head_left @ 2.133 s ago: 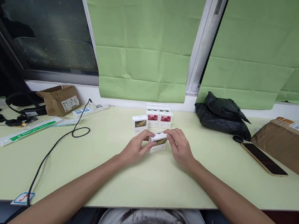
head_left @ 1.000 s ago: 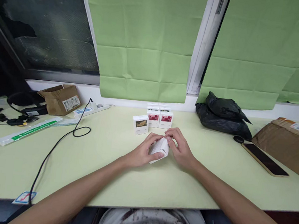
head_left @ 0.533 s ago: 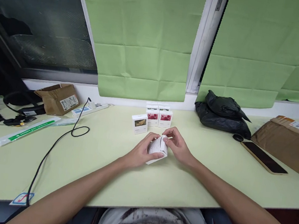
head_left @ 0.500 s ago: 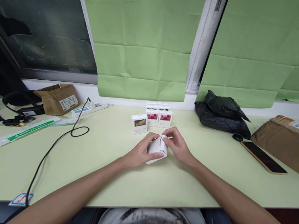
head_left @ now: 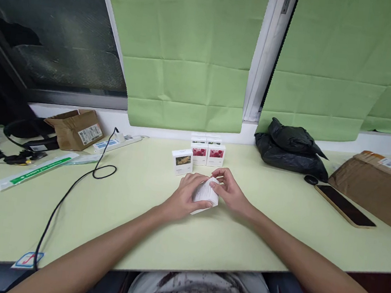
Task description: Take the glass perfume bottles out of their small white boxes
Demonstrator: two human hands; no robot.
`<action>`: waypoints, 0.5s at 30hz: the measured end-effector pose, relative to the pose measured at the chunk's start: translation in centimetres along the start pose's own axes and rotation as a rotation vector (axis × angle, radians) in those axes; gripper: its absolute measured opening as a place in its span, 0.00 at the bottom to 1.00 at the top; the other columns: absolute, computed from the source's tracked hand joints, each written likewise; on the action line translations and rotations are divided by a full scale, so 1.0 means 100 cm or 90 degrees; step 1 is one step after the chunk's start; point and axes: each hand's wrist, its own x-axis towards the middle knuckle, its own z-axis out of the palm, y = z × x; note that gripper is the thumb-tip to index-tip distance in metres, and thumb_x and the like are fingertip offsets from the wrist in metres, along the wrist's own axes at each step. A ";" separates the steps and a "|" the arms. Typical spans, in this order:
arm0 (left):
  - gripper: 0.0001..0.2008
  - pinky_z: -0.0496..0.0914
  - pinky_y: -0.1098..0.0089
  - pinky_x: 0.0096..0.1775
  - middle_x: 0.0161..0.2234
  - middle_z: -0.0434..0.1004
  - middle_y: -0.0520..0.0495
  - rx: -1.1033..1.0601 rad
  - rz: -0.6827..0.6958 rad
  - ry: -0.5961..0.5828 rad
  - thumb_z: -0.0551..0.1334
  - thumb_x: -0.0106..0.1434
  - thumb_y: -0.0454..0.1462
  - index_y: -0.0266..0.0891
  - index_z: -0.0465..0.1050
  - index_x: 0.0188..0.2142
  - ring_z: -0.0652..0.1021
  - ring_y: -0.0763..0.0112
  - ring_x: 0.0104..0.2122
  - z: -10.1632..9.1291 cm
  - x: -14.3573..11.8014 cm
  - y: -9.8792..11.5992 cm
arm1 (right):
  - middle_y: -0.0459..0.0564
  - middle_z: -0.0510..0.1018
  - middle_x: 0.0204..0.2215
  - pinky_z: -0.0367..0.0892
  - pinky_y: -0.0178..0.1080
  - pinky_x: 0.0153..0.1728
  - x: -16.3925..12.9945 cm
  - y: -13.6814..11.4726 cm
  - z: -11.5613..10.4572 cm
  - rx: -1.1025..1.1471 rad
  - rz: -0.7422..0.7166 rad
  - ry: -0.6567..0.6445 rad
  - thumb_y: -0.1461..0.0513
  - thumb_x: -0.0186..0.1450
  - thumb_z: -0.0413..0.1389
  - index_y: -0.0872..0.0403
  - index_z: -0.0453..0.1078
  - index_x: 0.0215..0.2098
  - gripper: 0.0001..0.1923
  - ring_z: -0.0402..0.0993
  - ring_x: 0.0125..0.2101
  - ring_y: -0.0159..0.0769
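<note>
A small white box (head_left: 205, 195) is tilted just above the pale green table (head_left: 144, 225), its printed back facing me. My left hand (head_left: 183, 196) grips its left side and bottom. My right hand (head_left: 230, 192) holds its right side, fingers on the top edge. Behind it stand a white box with a yellow picture (head_left: 182, 161) and two white boxes with red pictures (head_left: 207, 154), with more white boxes behind those.
A black cable (head_left: 70, 188) loops across the left of the table, beside a torn cardboard parcel (head_left: 77, 128) and a long plastic sleeve (head_left: 33, 171). At the right are a black bag (head_left: 292, 150), a phone (head_left: 346, 207) and a brown parcel (head_left: 377, 188).
Both hands have turned the small box from lying flat with its picture showing to tilted with its printed back toward me. The boxes behind have not moved.
</note>
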 end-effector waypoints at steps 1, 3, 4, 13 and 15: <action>0.31 0.66 0.52 0.58 0.57 0.72 0.42 0.008 0.000 -0.004 0.68 0.65 0.54 0.48 0.68 0.63 0.69 0.50 0.57 -0.001 0.000 0.000 | 0.50 0.70 0.51 0.73 0.43 0.45 -0.001 -0.001 0.000 -0.011 -0.004 0.005 0.49 0.71 0.59 0.45 0.64 0.52 0.17 0.70 0.47 0.40; 0.30 0.66 0.53 0.57 0.58 0.73 0.42 0.004 0.001 -0.010 0.67 0.66 0.54 0.49 0.69 0.63 0.68 0.51 0.56 -0.002 -0.001 -0.001 | 0.50 0.70 0.51 0.73 0.43 0.45 -0.004 -0.004 0.002 -0.030 -0.015 0.020 0.49 0.71 0.58 0.45 0.64 0.51 0.16 0.71 0.47 0.41; 0.30 0.67 0.53 0.57 0.58 0.73 0.42 -0.005 -0.002 -0.009 0.67 0.67 0.54 0.49 0.68 0.64 0.69 0.51 0.56 -0.002 -0.001 -0.002 | 0.49 0.71 0.50 0.73 0.44 0.46 -0.005 -0.006 0.002 -0.041 -0.023 0.027 0.49 0.72 0.58 0.45 0.64 0.51 0.15 0.71 0.47 0.41; 0.22 0.71 0.60 0.55 0.62 0.71 0.42 -0.147 -0.022 0.048 0.52 0.78 0.48 0.49 0.60 0.68 0.75 0.58 0.57 -0.003 -0.003 -0.008 | 0.52 0.73 0.52 0.69 0.49 0.55 -0.008 -0.015 -0.001 -0.167 -0.173 0.055 0.55 0.75 0.54 0.45 0.69 0.55 0.12 0.71 0.51 0.44; 0.21 0.72 0.60 0.54 0.62 0.70 0.42 -0.131 -0.013 0.074 0.53 0.78 0.47 0.50 0.58 0.67 0.75 0.59 0.56 -0.003 -0.002 -0.007 | 0.52 0.72 0.52 0.69 0.50 0.55 -0.007 -0.011 -0.004 -0.202 -0.178 0.065 0.56 0.73 0.57 0.45 0.69 0.56 0.14 0.71 0.53 0.45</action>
